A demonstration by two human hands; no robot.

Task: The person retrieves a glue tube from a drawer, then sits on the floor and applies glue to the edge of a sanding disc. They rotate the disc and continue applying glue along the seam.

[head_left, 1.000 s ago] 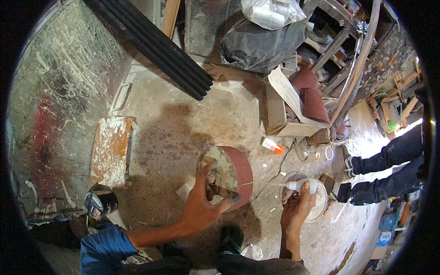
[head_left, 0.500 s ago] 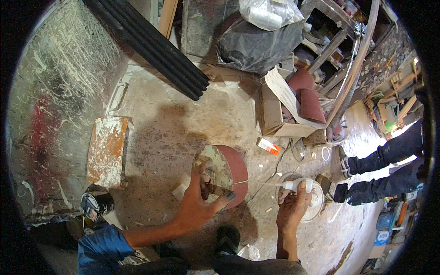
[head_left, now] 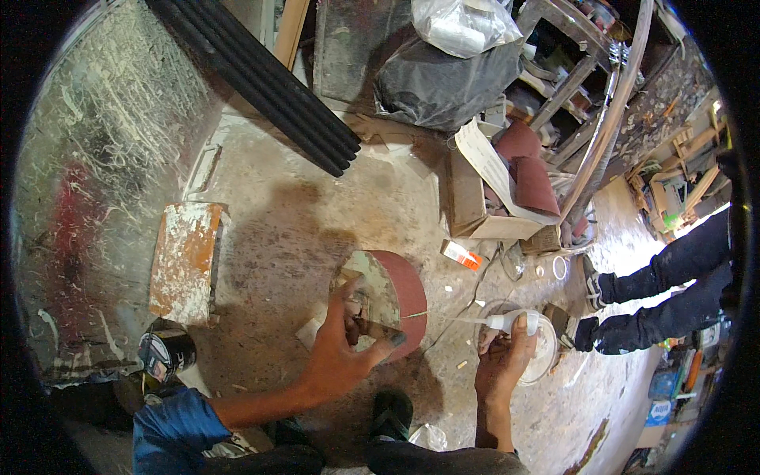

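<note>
My left hand point(head_left: 340, 340) is closed around a round drum point(head_left: 368, 269), gripping it at its open centre. A reddish-brown sandpaper strip point(head_left: 410, 286) wraps the drum's rim, and a pale seam crosses the strip on the right side. Between the fingers and thumb of my right hand point(head_left: 503, 360) is a small white squeeze bottle point(head_left: 511, 321), lying on its side. Its long thin nozzle points left toward the seam, with a small gap to the sandpaper. Part of the drum is hidden by my left hand.
A white-rimmed tub point(head_left: 544, 360) stands behind my right hand. Beyond are a cardboard box point(head_left: 475, 210) with sandpaper rolls, and a small orange-and-white box point(head_left: 461, 254). At left are a worn wooden block point(head_left: 184, 261) and a paint can point(head_left: 180, 348). Another person's legs point(head_left: 657, 305) show at right.
My right hand and the bottle have shifted very slightly left, bringing the nozzle tip a little closer to the seam. My left hand and the drum are almost unmoved.
</note>
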